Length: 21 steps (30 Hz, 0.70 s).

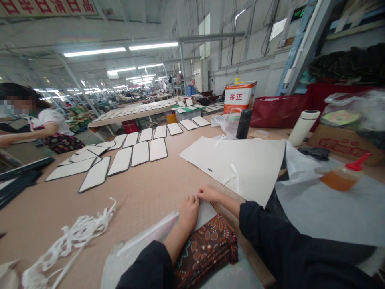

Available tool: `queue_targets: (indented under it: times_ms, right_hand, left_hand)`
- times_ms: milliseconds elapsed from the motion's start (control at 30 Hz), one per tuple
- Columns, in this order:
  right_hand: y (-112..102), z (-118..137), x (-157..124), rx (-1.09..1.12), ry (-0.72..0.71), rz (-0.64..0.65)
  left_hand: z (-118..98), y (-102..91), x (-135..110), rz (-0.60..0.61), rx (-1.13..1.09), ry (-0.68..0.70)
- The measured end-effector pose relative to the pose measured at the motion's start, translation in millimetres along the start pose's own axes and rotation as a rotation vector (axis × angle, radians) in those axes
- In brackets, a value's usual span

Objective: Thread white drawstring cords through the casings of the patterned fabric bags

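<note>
My left hand and my right hand meet near the table's front edge, fingertips pinched together on the edge of a small white piece lying on the tan table. Both hands look closed in a pinch. A folded brown patterned cloth lies just below my wrists, between my dark sleeves. A clear plastic bag lies under my left forearm. A large white sheet with a white strap lies just beyond my hands.
Rows of white dark-edged panels cover the table's left and far side. White strips are heaped at front left. An orange squeeze bottle, a white flask, a black flask and a tin stand right. A person works at left.
</note>
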State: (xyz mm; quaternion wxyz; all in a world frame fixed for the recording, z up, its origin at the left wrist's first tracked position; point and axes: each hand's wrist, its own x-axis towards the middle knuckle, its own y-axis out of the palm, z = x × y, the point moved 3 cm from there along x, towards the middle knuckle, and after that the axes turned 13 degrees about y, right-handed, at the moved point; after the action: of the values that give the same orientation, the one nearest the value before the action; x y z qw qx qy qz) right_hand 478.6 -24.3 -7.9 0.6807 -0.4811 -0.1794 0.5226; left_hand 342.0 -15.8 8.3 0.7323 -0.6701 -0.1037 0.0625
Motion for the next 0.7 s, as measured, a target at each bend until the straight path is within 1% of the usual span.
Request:
queue_targets:
  times_ms: [233, 333, 433, 567, 633, 700]
  right_hand:
    - [-4, 3, 2, -0.062, -0.019, -0.013]
    - [-7, 7, 2, -0.094, -0.021, -0.002]
    - [-9, 10, 6, -0.121, -0.006, 0.018]
    - [-9, 13, 14, -0.129, 0.032, 0.048]
    - [-10, 14, 17, -0.112, 0.05, 0.02]
    - [-9, 14, 16, -0.082, 0.072, -0.039]
  left_hand:
    - [0, 2.1, -2, 0.006, 0.009, 0.034]
    - [0, 0.2, -1, 0.027, 0.008, 0.037]
    - [-1, -2.7, -1, 0.05, 0.003, 0.034]
    - [-1, -4.6, -2, 0.039, 0.008, 0.037]
    - [-1, -4.2, -2, 0.025, 0.01, 0.032]
    - [-1, -3.3, -3, 0.01, 0.003, 0.024]
